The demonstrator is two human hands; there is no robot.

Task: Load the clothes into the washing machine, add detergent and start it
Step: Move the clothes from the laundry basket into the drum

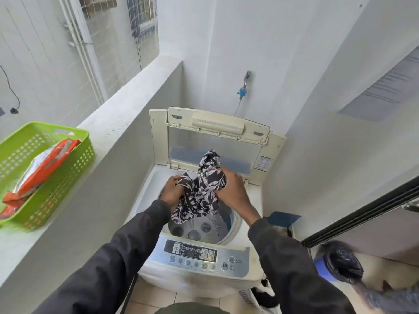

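left hand (173, 189): fist closed on patterned garment (200, 193), 9 o'clock side of drum mouth
right hand (231, 189): clenched on same garment, 3 o'clock side
garment: bunched above open drum (199, 227), tail hanging in
lid (215, 137): upright at 12 o'clock
control panel (197, 254): 6 o'clock
green basket (56, 177): on ledge (108, 128) at 9 o'clock, holds orange detergent pack (43, 168)
bin (340, 264): 4 o'clock, blurred

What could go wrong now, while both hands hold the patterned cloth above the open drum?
1. The patterned garment, gripped by the left hand and right hand, hangs near the drum's rim; part could drape outside.
2. The detergent pack lies in the green basket on the ledge; a careless reach might knock it off.
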